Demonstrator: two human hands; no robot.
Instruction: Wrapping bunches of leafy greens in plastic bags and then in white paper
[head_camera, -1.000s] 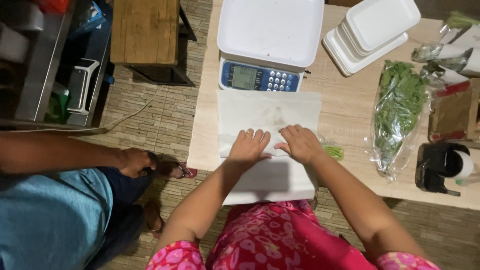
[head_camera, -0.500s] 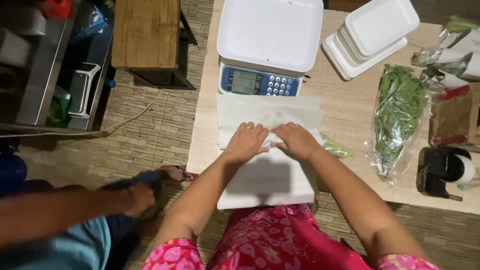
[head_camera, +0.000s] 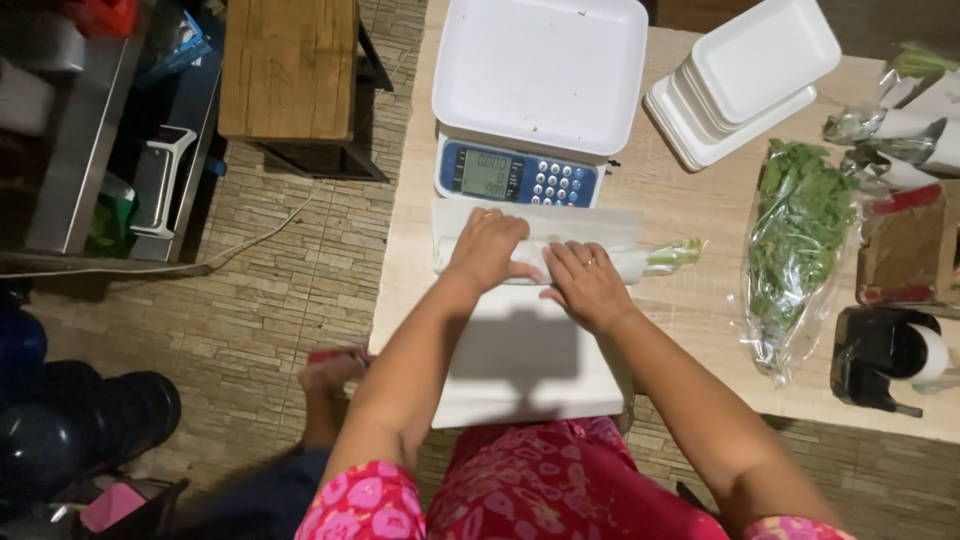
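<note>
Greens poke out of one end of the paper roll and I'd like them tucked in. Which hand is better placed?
Probably the right hand: it lies on the paper roll nearer the protruding greens, while the left hand presses the roll's far end.

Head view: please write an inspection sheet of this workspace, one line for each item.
Surface: light wooden table, paper sheet hanging over its near edge.
Job's things: white paper roll with green stems sticking out on the right.
Clutter: weighing scale with white tray, stack of foam trays, bagged greens, wrapped bundles, tape dispenser.
Grippers: left hand and right hand press flat on the roll.
Cables: one cord across the tiled floor.
Surroundings: wooden bench, metal shelf, another person's foot.
</note>
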